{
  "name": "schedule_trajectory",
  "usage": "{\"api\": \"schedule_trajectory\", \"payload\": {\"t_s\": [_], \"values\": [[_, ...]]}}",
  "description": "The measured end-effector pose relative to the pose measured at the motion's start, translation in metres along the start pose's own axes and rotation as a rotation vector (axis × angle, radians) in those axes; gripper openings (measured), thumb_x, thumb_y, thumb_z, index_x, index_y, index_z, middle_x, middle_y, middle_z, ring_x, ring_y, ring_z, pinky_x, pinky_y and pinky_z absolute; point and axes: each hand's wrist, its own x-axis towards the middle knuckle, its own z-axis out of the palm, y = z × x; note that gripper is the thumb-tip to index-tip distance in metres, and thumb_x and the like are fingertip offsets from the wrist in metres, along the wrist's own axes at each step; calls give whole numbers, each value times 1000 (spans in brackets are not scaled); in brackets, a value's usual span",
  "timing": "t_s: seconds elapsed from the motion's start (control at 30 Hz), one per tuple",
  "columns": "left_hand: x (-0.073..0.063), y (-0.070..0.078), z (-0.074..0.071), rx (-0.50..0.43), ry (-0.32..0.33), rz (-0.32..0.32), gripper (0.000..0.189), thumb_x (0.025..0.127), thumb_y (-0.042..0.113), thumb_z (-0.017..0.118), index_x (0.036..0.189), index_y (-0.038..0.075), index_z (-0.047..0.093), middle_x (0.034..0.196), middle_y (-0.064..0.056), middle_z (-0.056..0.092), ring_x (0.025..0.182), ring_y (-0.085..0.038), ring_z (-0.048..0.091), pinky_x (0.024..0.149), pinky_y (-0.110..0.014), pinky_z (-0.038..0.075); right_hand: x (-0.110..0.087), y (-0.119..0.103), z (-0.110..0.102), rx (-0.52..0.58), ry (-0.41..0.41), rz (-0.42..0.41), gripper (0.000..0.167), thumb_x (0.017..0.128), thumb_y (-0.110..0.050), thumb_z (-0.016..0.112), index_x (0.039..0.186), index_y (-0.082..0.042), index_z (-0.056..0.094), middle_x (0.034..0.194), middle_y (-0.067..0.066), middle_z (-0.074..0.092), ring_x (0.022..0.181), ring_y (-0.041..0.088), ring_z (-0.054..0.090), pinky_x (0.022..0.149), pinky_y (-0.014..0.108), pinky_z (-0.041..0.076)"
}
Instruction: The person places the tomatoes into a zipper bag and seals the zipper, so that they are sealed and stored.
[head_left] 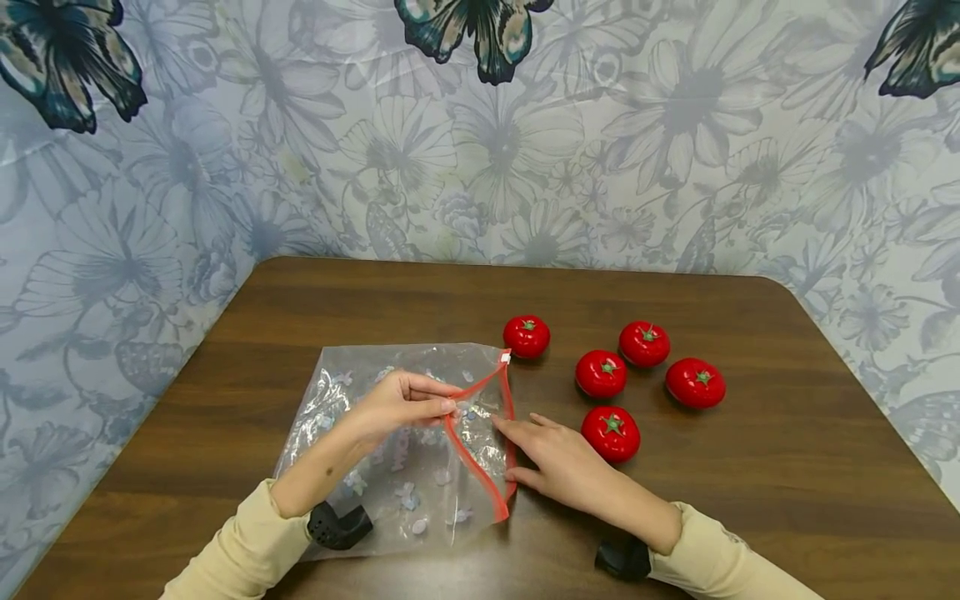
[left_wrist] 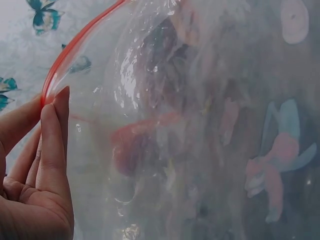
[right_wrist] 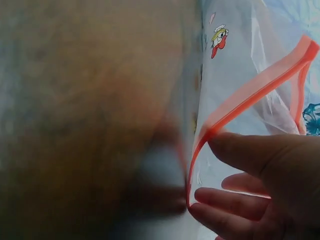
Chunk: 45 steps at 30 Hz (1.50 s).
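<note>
A clear plastic zip bag (head_left: 431,483) with printed figures and a red-edged mouth lies on the table, its mouth toward the right. My left hand (head_left: 401,408) pinches the upper red edge (left_wrist: 57,62) between thumb and fingers, lifting it so the mouth gapes. At the lower edge is my right hand (head_left: 558,462), thumb and fingers spread apart and touching the red strip (right_wrist: 250,95). Several glossy red tomatoes with green tops stand right of the bag; the nearest tomato (head_left: 611,433) is just beyond my right hand.
Another tomato (head_left: 527,337) sits by the bag's far corner, and a further one (head_left: 695,383) is farthest right. The brown wooden table (head_left: 810,483) ends at a wall covering (head_left: 525,183) printed with flowers and butterflies. Black wrist cameras are strapped to both wrists.
</note>
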Motion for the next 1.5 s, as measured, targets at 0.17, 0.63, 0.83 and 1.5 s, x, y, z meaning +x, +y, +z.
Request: {"api": "schedule_trajectory", "payload": {"t_s": [0.17, 0.63, 0.83, 1.5], "values": [[2, -1, 2, -24, -15, 2, 32, 87, 5, 67, 114, -11, 61, 90, -14, 69, 82, -19, 67, 78, -38, 53, -4, -1, -7, 44, -2, 10, 61, 83, -28, 73, 136, -8, 50, 125, 4, 58, 114, 20, 54, 100, 43, 38], [1, -1, 1, -30, -6, -16, 36, 87, 5, 67, 117, -12, 59, 91, -16, 69, 83, -19, 67, 76, -33, 54, -42, 19, -41, 214, 296, -110, 45, 77, -8, 77, 120, -9, 63, 116, -4, 62, 102, 10, 59, 81, 31, 52], [1, -1, 1, -46, -17, -11, 36, 87, 4, 67, 117, -13, 58, 90, -15, 69, 82, -19, 67, 74, -31, 55, -63, 42, -61, 249, 326, -99, 50, 73, 0, 78, 119, -11, 63, 116, -4, 62, 102, 12, 59, 81, 21, 50], [1, -2, 1, -72, -26, 4, 35, 88, 3, 65, 118, -14, 56, 90, -16, 69, 82, -19, 67, 72, -29, 55, -103, 103, -67, 407, 35, 98, 61, 82, -27, 73, 136, -13, 48, 130, 1, 52, 111, 22, 54, 86, 39, 50]]}}
